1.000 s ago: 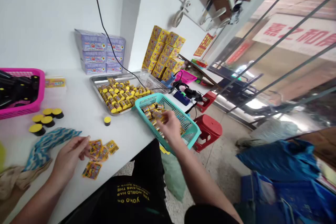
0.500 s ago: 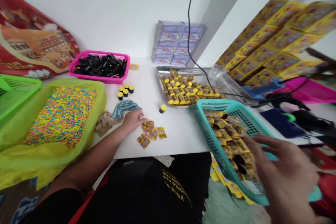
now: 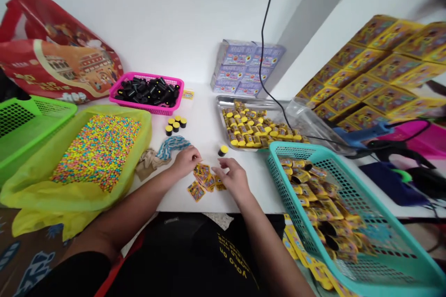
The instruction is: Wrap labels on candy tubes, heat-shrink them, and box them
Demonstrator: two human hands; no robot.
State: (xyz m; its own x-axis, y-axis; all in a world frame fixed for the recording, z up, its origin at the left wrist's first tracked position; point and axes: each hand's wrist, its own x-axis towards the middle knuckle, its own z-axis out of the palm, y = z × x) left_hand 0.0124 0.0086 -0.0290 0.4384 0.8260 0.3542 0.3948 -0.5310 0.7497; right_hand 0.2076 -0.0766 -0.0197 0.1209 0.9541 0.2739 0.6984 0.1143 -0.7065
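Just above several small yellow printed labels (image 3: 202, 174) on the white table, my left hand (image 3: 187, 160) is closed, thumb and fingers pinched together. A thin pale edge shows at its fingertips, too small to name. Across the labels from it, my right hand (image 3: 234, 177) has its fingers apart and nothing visible in them; it partly covers one label. A small black cylinder with a yellow top (image 3: 223, 150) stands upright just beyond the right fingertips. Past my left hand lies a blue-and-white striped cloth (image 3: 173, 146), next to a brown crumpled cloth (image 3: 150, 161).
Colourful candy pellets (image 3: 101, 148) fill a yellow-lined tub at left. A pink basket (image 3: 146, 110) holds black cylinders. Labelled yellow cylinders lie in a metal tray (image 3: 220, 110) and a teal basket (image 3: 278, 185). A black cable (image 3: 265, 23) hangs down; yellow boxes (image 3: 376, 74) are stacked at right.
My right hand has moved left from over the teal basket to the labels. My left hand stays by the labels. The camera view has shifted slightly.
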